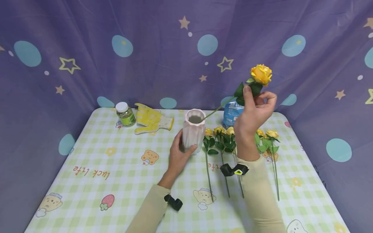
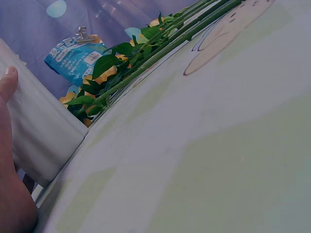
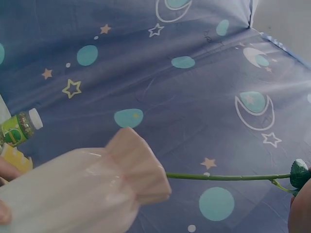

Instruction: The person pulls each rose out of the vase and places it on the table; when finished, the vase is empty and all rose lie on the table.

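Observation:
My left hand (image 1: 179, 153) grips a white fluted vase (image 1: 192, 137) from the left side, thumb across its front. The vase stands upright on the table with dark filling inside its mouth. My right hand (image 1: 256, 110) pinches a yellow rose (image 1: 261, 75) just under the bloom, among its leaves. The rose is raised above the vase to the right, its stem slanting down so the lower end meets the vase rim. In the right wrist view the green stem (image 3: 228, 177) reaches the flared mouth of the vase (image 3: 141, 167).
Several more yellow roses (image 1: 221, 142) lie to the right of the vase, stems toward me. A blue bag (image 1: 232, 114) with a metal clip (image 2: 83, 34) stands behind them. At the back left are a white-lidded jar (image 1: 126, 116) and a yellow-and-white glove (image 1: 151, 119).

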`<act>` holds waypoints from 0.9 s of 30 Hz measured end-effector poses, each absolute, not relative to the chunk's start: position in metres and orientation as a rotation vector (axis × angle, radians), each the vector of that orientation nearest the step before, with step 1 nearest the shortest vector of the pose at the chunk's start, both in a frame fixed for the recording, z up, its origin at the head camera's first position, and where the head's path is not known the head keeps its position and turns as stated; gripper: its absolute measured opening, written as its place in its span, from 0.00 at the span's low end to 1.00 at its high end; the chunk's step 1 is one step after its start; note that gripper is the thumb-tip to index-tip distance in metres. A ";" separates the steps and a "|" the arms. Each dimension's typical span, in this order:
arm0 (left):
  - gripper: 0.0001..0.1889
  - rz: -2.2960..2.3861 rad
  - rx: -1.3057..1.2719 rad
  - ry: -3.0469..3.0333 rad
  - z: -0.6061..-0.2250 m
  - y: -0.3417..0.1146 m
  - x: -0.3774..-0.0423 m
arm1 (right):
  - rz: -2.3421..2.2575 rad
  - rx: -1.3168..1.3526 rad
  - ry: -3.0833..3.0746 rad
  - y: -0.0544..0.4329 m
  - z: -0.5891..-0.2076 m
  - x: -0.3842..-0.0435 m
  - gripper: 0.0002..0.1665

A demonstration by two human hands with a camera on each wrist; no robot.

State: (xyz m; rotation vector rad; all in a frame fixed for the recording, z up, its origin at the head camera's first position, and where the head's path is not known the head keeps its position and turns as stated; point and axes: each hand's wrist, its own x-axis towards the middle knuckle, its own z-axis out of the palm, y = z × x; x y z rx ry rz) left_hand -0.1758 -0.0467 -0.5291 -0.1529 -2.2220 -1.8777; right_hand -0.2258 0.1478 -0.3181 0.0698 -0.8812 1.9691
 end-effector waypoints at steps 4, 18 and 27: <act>0.44 -1.884 -0.160 -2.209 -0.530 -0.047 -0.176 | 1.971 0.047 -0.832 0.154 -0.314 -0.227 0.29; 0.44 -1.893 -0.164 -2.211 -0.529 -0.047 -0.175 | 1.990 0.062 -0.707 0.179 -0.305 -0.226 0.28; 0.44 -1.888 -0.150 -2.227 -0.529 -0.047 -0.175 | 2.007 0.021 -0.662 0.197 -0.306 -0.223 0.26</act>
